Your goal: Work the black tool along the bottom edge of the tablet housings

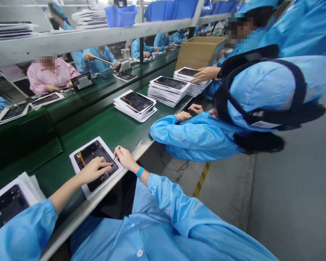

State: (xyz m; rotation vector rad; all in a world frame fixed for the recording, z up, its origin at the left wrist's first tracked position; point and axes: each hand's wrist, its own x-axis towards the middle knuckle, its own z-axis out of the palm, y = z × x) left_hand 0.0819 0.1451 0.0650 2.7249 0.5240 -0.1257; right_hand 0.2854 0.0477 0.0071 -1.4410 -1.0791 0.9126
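Observation:
An opened tablet housing (90, 153) with dark internal parts and a yellow-orange flex cable (81, 158) lies on white paper (106, 183) near the bench's front edge. My left hand (93, 170) rests over the housing, fingers stretched out toward its right side and touching it. At the housing's right edge, my right hand (125, 158) pinches a thin dark pointed tool (116, 156), its tip directed at the parts close to my left fingertips. The tool's exact kind is too small to tell. A blue band (140, 172) circles my right wrist.
Stacked tablet housings with paper stand ahead (136, 103) and farther along (168, 87); another stack (8, 206) is at lower left. A co-worker in blue (206, 134) sits close on my right. A shelf (92, 38) with blue bins (121, 15) runs above the green bench (103, 125).

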